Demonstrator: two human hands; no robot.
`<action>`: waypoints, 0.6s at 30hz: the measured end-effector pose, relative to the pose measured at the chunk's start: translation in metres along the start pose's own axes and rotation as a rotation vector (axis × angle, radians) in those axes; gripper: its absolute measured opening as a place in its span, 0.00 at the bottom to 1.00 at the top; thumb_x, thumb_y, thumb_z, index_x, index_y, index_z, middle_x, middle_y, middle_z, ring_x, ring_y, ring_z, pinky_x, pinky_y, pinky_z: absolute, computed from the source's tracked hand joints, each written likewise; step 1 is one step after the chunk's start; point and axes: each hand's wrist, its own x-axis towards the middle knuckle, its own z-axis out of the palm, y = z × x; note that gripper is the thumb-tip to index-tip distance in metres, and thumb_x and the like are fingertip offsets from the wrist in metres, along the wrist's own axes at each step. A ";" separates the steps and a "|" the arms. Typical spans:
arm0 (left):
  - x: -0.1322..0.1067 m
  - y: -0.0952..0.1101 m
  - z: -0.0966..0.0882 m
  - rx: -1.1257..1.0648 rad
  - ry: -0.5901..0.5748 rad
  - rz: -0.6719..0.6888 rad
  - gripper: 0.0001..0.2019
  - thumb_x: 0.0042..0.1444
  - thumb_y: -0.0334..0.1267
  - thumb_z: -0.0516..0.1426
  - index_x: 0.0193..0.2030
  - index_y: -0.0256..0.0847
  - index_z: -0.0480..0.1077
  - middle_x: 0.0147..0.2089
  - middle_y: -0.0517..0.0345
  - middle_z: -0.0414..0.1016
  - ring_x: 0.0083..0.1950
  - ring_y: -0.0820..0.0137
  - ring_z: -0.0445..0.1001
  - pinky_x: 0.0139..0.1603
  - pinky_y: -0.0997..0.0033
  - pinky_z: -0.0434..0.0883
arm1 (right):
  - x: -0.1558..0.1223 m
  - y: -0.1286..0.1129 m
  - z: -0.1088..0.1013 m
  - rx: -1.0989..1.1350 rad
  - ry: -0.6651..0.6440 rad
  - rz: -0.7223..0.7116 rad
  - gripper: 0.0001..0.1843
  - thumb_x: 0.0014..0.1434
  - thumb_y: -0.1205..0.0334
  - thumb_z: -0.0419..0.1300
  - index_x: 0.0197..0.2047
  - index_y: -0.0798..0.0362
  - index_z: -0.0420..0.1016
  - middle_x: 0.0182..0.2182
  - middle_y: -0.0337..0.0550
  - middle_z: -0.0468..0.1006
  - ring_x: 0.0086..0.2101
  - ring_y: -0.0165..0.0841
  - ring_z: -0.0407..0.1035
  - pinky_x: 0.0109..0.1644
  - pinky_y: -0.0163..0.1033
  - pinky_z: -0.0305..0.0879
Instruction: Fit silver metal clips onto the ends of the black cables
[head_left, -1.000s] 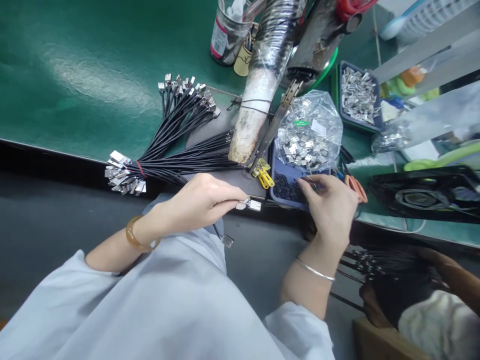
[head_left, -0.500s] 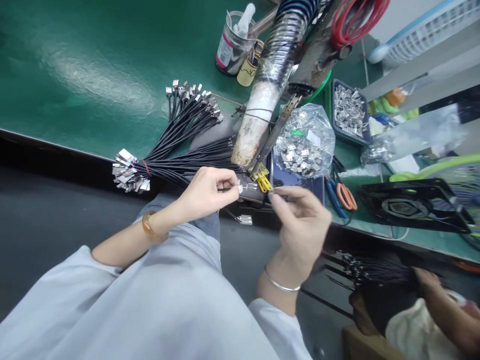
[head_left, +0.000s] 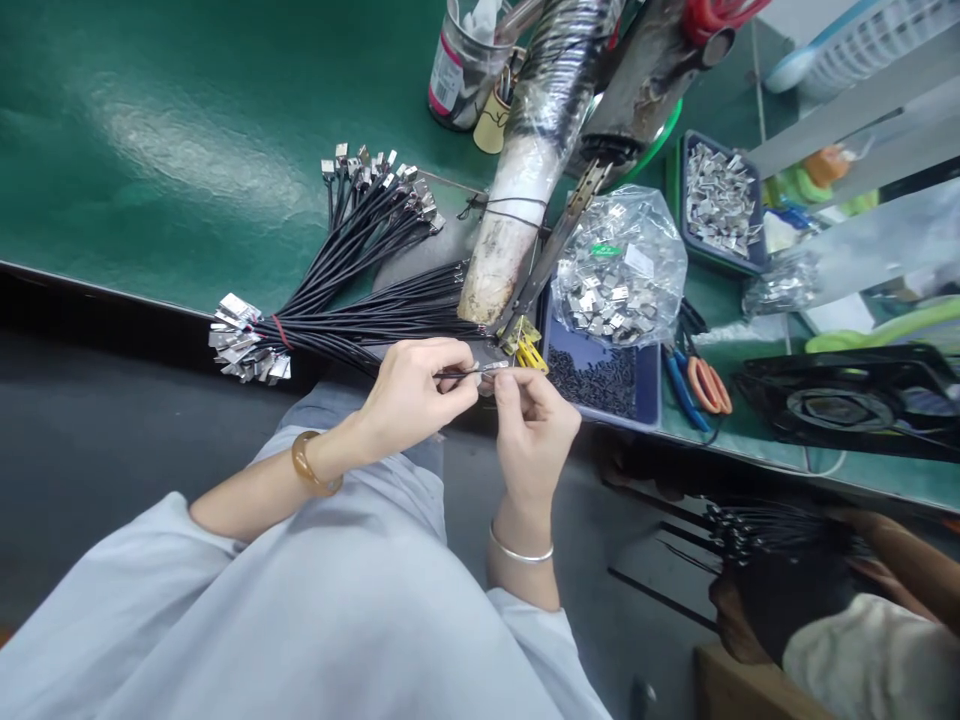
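Note:
My left hand (head_left: 416, 395) pinches a thin black cable with a metal connector tip (head_left: 491, 368) in front of the bench edge. My right hand (head_left: 531, 425) is closed at that same tip, its fingers pinching something too small to name. Both hands meet just below the yellow clip (head_left: 529, 352) and the wrapped tool barrel (head_left: 517, 190). Left of my hands lies a bundle of black cables (head_left: 352, 305) with metal ends, tied with a red band. A blue tray of small black pieces (head_left: 604, 380) sits right of my hands.
A clear bag of metal shells (head_left: 619, 270) rests above the blue tray, another tray of shells (head_left: 720, 195) behind it. Orange-handled scissors (head_left: 701, 385), a black fan (head_left: 847, 405) and a jar (head_left: 461, 65) stand on the green bench. Another person (head_left: 847, 600) holds cables at lower right.
My right hand left the blue tray of black pieces and came left to meet the connector tip held by my left hand. The left hand rose slightly.

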 end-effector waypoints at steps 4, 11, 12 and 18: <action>-0.001 -0.001 0.002 0.033 0.007 0.000 0.07 0.52 0.27 0.56 0.24 0.37 0.66 0.22 0.66 0.64 0.25 0.79 0.60 0.27 0.78 0.56 | 0.000 0.001 0.000 -0.037 -0.007 -0.002 0.16 0.67 0.52 0.59 0.31 0.51 0.77 0.24 0.37 0.79 0.21 0.28 0.64 0.27 0.35 0.60; -0.001 -0.002 0.003 0.041 0.017 0.018 0.08 0.52 0.26 0.56 0.24 0.37 0.65 0.22 0.66 0.64 0.25 0.79 0.60 0.27 0.77 0.56 | -0.001 0.001 0.000 -0.069 0.002 -0.028 0.14 0.67 0.56 0.59 0.30 0.52 0.76 0.21 0.33 0.71 0.20 0.25 0.58 0.26 0.34 0.56; -0.001 -0.002 0.003 0.047 0.017 0.024 0.08 0.52 0.26 0.56 0.24 0.37 0.65 0.22 0.66 0.63 0.25 0.79 0.60 0.27 0.77 0.56 | -0.001 0.000 0.000 -0.091 0.008 -0.046 0.14 0.66 0.57 0.60 0.30 0.52 0.76 0.20 0.33 0.70 0.20 0.25 0.56 0.25 0.33 0.54; -0.004 -0.004 -0.001 0.031 -0.011 0.124 0.08 0.56 0.26 0.57 0.26 0.36 0.69 0.24 0.64 0.66 0.26 0.78 0.62 0.27 0.77 0.59 | -0.001 -0.004 0.003 -0.197 0.076 -0.135 0.14 0.63 0.60 0.63 0.25 0.52 0.73 0.17 0.29 0.63 0.19 0.23 0.52 0.26 0.33 0.52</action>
